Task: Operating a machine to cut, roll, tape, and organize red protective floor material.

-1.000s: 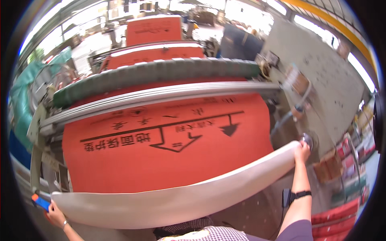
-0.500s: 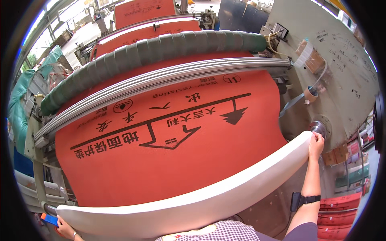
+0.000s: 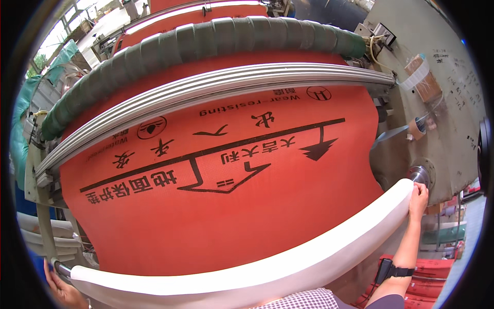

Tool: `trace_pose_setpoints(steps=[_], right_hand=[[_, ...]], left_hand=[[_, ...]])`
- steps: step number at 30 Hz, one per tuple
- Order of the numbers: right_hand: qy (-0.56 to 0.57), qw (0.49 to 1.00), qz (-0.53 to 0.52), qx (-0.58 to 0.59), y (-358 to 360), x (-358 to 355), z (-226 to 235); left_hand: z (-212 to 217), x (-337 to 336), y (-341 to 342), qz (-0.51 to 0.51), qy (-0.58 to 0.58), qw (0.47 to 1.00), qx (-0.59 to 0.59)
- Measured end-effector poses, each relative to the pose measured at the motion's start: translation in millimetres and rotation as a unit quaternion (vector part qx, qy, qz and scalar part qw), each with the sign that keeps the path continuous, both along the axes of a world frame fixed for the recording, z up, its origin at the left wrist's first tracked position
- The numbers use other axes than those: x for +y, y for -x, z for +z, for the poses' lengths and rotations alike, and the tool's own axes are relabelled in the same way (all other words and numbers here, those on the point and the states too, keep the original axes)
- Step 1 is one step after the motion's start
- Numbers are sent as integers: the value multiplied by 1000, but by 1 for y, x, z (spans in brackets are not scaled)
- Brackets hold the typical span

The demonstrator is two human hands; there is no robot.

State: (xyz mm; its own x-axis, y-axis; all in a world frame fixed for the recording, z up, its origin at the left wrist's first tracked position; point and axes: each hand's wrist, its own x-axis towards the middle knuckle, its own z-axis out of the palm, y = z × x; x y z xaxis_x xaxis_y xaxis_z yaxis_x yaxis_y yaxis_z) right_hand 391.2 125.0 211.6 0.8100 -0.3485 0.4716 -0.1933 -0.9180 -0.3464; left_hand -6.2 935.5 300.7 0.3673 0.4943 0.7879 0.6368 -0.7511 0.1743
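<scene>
Left hand [image 3: 66, 292] shifted outward beside metal shaft [image 3: 63, 269], partly extended, grip unclear, right hand [image 3: 418, 200] pinching white roll [image 3: 247, 282].

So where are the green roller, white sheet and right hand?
Green roller [image 3: 221, 38]: head view, middle of its wrapped surface.
White sheet [image 3: 272, 276]: head view, middle of its length.
Right hand [image 3: 419, 199]: head view, middle of the hand.

Factory workshop, sheet-handling machine: red printed sheet [image 3: 247, 221] is stretching out from under a metal crossbar [image 3: 231, 80], green wrapped roller [image 3: 206, 40] is sitting behind, grey side plate [image 3: 455, 129] is carrying a round shaft mount [image 3: 421, 175], red rolls [image 3: 429, 283] are lying stacked lower right
</scene>
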Motion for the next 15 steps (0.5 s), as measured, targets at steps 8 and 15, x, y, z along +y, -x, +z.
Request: trace_pose_setpoints(steps=[8, 15], right_hand=[[68, 998, 0, -6, 8, 7, -7], [134, 958, 46, -250, 27, 88, 32]], left_hand=[[35, -222, -188, -479, 790, 383, 13], [-26, -223, -207, -470, 849, 208, 128]])
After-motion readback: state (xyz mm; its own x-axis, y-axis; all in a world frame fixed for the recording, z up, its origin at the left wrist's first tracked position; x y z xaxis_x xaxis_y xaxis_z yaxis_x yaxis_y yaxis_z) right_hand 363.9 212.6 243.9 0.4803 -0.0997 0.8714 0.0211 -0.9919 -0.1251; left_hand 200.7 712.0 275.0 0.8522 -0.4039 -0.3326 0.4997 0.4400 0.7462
